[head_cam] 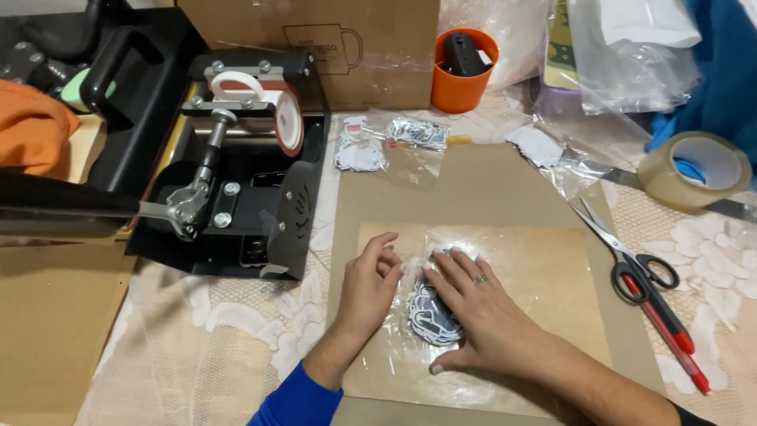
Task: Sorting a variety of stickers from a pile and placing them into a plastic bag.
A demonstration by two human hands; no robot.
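Both hands lay on a clear plastic bag of stickers (430, 315) near the middle of a tan paper sheet (552, 276), which sat on a larger brown cardboard sheet (489, 181) toward the near edge of the tabletop (213, 331). The right hand (481, 308) pressed flat on the bag, its grip spread open with fingers apart, covering the bag's right side; the stickers showed just left of and under its palm. The left hand (369, 288) rested at the bag's upper left corner, fingers curled loosely and touching the plastic, not clamped on anything. The bundle's long axis ran from the far side toward the near edge, tilted slightly to the right.

Two more small bags of stickers (386, 142) lay near the cardboard's far edge. One pair of scissors (631, 252) lay to the right, points toward the far left, with one red pen (670, 331) just beside its handles. One roll of clear tape (694, 170) stood near the right edge. One orange cup (464, 71) stood by a cardboard box (315, 47) at the far edge. One black mug press (236, 158) sat to the left.
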